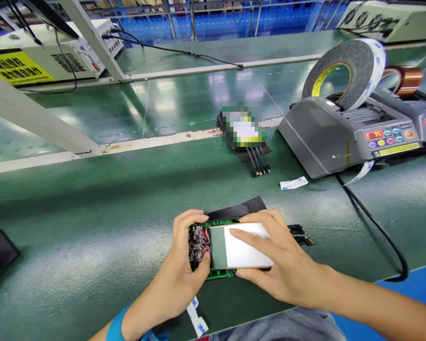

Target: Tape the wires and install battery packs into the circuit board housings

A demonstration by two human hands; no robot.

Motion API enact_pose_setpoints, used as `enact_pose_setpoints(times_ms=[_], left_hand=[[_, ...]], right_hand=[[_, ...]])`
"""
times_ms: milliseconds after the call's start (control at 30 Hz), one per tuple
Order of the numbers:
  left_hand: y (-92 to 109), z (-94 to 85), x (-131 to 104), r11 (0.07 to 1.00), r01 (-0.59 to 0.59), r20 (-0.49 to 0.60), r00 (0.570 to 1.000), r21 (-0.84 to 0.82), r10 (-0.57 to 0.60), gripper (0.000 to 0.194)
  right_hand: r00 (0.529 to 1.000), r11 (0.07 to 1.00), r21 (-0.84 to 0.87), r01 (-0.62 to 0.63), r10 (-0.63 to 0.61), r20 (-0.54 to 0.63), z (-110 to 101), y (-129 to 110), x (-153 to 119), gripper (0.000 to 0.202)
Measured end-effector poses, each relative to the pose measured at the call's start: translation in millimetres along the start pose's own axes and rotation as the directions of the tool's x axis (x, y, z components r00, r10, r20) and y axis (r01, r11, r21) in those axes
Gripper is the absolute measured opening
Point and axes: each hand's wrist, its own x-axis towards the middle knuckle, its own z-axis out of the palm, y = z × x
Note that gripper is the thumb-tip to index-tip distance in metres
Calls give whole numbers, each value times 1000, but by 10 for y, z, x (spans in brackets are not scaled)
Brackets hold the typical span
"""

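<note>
A flat white battery pack point(237, 255) with a grey-green end band lies on a green-edged circuit board point(196, 244) at the front of the bench. My left hand point(180, 267) grips the board's left end, thumb beside thin red wires point(206, 239) at the battery's edge. Across the battery lies the index finger of my right hand point(284, 258), whose thumb and other fingers clasp its long sides. A black flat panel point(230, 210) sits behind the board. Short black cables with USB-type plugs point(301, 234) stick out at right, partly hidden by my right hand.
A similar assembly point(248, 130), partly pixelated, lies farther back with cables toward me. Grey tape dispensers point(326, 137) with a large tape roll point(365, 71) stand right. Tape strips point(294, 183) lie on the green bench point(92, 227). A black cable point(376, 227) loops at right.
</note>
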Motion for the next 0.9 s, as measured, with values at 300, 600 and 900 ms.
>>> enact_pose_setpoints(times_ms=[300,600,900], left_hand=[[52,45,11,996,77,-58,995,-55,-80,50],[-72,134,79,967,160,-201,959,-198,-200,37],[-38,71,97,986,109,-142,982,-123,-127,52]], right_hand=[[1000,1000,22,-6,6,7,31,26,-12,52],[1000,1000,28,9,-8,-10,44,54,-15,51],[1000,999,40,16,-15,-26,47,54,-3,50]])
